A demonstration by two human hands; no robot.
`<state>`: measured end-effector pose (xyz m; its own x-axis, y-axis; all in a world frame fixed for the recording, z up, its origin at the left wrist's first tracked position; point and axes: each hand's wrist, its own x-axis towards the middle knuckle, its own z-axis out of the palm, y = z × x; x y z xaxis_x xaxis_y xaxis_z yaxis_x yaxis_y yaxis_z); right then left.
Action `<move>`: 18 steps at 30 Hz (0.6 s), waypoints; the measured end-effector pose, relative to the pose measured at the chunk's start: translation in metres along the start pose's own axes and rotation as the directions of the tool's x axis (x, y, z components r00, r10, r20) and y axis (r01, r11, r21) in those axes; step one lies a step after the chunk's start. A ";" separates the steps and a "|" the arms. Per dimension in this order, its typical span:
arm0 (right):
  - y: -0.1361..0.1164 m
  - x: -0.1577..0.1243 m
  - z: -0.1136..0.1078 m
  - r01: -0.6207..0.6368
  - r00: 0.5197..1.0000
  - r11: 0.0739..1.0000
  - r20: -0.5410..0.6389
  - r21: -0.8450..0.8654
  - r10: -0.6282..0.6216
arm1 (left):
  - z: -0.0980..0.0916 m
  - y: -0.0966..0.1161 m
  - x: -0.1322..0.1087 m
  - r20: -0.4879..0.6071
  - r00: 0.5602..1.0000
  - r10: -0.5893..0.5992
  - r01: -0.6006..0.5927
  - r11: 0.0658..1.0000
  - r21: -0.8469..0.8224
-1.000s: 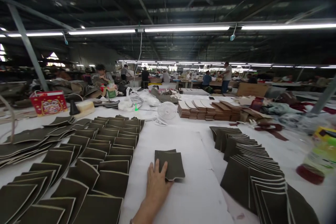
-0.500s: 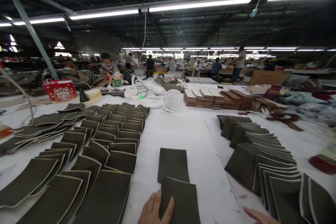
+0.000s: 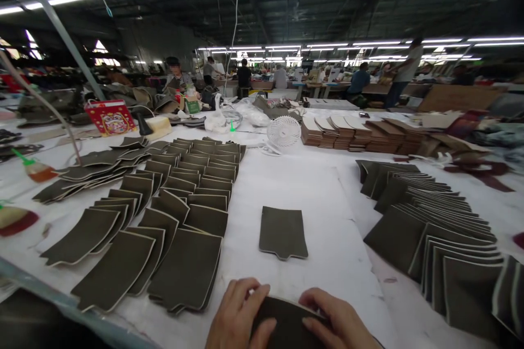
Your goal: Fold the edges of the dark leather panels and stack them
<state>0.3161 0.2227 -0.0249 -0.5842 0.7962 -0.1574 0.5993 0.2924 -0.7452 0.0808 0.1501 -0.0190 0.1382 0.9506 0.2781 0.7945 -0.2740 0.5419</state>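
Observation:
Both my hands grip one dark olive leather piece (image 3: 286,322) at the bottom edge of the view. My left hand (image 3: 237,313) curls over its left side with the thumb on top. My right hand (image 3: 338,322) closes on its right side. Just beyond them a second olive piece (image 3: 282,232) lies flat and alone on the white table cover (image 3: 298,185).
Overlapping rows of olive pieces (image 3: 172,196) cover the left, another fanned row (image 3: 434,218) the right. A small white fan (image 3: 283,132) and stacks of brown pieces (image 3: 352,133) stand behind. A red box (image 3: 109,117) sits far left. Other people work at distant tables.
My left hand slid one piece off the small stack toward me, leaving one behind. My right hand came in and now both hands grip that piece. The view tilted down.

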 end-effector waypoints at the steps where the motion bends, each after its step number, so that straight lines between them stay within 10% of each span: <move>1: -0.005 -0.001 -0.002 0.039 0.999 0.999 0.015 0.000 -0.039 | -0.007 0.002 0.010 0.060 0.997 -0.056 0.062 0.993 -0.097; 8: -0.014 -0.009 -0.002 0.199 0.979 0.980 0.053 -0.009 -0.198 | -0.023 0.018 0.048 0.576 0.760 -0.300 0.586 0.698 -0.411; 18: -0.015 -0.009 0.020 0.477 0.849 0.780 -0.019 -0.404 -0.529 | -0.017 0.003 0.046 0.739 0.609 -0.288 0.768 0.448 -0.457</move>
<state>0.3010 0.2001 -0.0251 -0.8024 0.5309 0.2725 0.4101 0.8223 -0.3944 0.0793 0.1905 0.0089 0.2921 0.7655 -0.5733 0.1918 0.5404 0.8192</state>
